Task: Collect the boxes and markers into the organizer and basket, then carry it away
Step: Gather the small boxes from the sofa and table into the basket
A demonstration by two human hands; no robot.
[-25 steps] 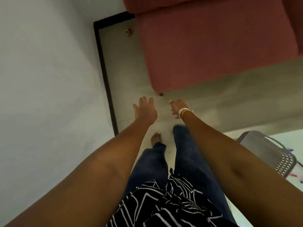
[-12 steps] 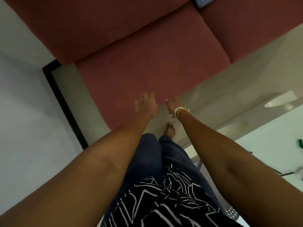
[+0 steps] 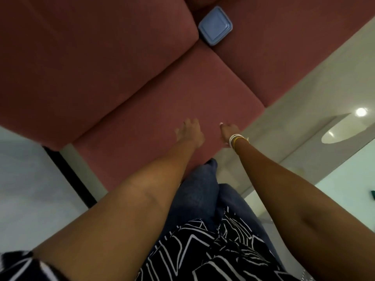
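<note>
Both arms stretched forward and down, left hand fingers loosely spread, right hand relaxed (bangles at wrist), holding nothing

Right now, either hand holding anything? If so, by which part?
Nothing is held. The left hand and right hand both reach out empty over the red sofa; the blue box lies untouched on it.

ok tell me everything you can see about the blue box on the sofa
The blue box is a squarish, flat container with rounded corners and a raised rim around its lid; it looks like plastic. The lid is on. It lies a little tilted at the seam between two cushions of the red sofa, touching only the fabric. Both hands are well short of it.
</note>
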